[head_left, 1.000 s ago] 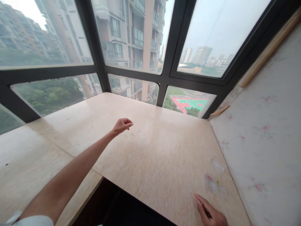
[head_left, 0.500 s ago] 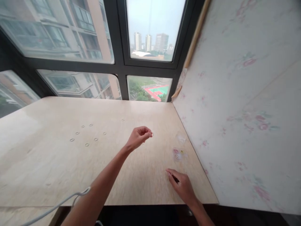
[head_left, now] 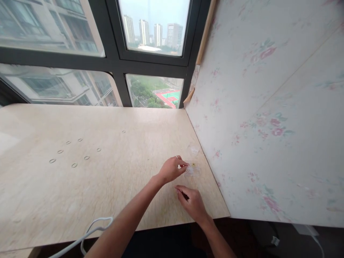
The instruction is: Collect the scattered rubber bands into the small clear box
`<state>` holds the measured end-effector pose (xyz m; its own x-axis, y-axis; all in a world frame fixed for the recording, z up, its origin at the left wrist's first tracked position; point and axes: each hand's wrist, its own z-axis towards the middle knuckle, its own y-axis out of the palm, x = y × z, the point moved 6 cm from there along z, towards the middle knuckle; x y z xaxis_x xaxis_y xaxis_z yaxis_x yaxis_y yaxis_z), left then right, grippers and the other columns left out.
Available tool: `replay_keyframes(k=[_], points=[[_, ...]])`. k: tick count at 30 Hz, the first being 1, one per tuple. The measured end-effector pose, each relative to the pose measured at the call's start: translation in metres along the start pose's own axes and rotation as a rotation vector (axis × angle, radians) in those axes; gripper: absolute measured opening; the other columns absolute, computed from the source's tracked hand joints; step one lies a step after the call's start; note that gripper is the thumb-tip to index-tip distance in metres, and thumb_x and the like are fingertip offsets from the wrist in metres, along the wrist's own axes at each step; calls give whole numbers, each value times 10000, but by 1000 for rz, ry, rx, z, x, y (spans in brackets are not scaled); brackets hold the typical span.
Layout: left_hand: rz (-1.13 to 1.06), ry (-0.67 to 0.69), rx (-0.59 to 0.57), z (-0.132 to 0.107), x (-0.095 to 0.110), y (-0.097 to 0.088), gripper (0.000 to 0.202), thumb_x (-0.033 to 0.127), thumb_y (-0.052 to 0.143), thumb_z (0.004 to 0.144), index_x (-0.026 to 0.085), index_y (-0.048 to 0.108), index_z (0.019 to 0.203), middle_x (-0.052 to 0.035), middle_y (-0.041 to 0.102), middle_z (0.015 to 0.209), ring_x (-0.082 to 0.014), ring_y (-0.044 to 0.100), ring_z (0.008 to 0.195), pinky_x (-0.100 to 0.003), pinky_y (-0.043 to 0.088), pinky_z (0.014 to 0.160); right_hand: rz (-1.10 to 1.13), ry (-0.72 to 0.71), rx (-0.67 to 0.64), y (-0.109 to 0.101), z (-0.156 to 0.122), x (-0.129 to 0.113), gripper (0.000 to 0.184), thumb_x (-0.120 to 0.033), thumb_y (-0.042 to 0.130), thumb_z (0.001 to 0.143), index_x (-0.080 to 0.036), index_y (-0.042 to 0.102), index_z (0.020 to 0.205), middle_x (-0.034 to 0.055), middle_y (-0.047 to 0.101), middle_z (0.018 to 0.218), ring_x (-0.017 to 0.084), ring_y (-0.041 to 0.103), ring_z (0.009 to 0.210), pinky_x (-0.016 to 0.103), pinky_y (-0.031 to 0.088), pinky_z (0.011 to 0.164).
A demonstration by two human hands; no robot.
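Observation:
My left hand (head_left: 172,169) reaches over the near edge of a small clear plastic bag (head_left: 195,171), its thumb and fingertips closed together at the bag. Red bits show by those fingertips, and a small yellow round piece (head_left: 193,165) lies on the bag. A thin ring (head_left: 177,157) shows at the fingers of this hand. Closer to me, my right hand (head_left: 192,203) is held low over the tabletop, thumb and forefinger pinched; what they hold is too small to make out. Several thin rings (head_left: 86,157) lie spread on the left of the table.
A crumpled clear wrapper (head_left: 194,149) lies behind the bag, near the flowered wall (head_left: 255,125). A white cable (head_left: 99,224) loops over the table's front edge beside my left forearm. Dark window frames (head_left: 150,62) rise at the back. One separate ring (head_left: 123,132) lies farther back.
My left hand has moved right and toward me, from above the middle of the table to the plastic bag. My right hand keeps its pinch. The view has turned right.

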<state>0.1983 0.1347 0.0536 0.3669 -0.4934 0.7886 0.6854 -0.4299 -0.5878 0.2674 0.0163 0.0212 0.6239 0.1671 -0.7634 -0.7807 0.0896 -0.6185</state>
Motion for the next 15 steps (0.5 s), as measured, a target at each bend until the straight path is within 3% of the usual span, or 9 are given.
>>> replay_keyframes(k=[7, 11, 15], points=[[-4, -26, -10, -5, -12, 5, 209, 284, 567, 851, 261, 748, 954, -37, 653, 820, -120, 541, 669, -244, 418, 644, 2, -3, 7, 0, -1, 0, 269, -263, 474, 903, -199, 714, 1006, 51, 732, 882, 173, 694, 734, 255, 536, 709], [-20, -37, 76, -16, -23, -11, 211, 279, 559, 858, 214, 741, 943, -47, 667, 814, -121, 548, 664, -245, 431, 656, 2, 4, 11, 0, -1, 1, 267, -264, 480, 899, -193, 711, 1012, 50, 732, 875, 169, 691, 728, 249, 534, 689], [13, -118, 188, -39, -49, -36, 224, 282, 522, 874, 190, 723, 914, -47, 683, 817, -128, 565, 659, -254, 439, 674, 26, 23, 3, -1, -2, 3, 268, -296, 486, 900, -190, 707, 1007, 48, 728, 853, 164, 686, 699, 248, 536, 662]])
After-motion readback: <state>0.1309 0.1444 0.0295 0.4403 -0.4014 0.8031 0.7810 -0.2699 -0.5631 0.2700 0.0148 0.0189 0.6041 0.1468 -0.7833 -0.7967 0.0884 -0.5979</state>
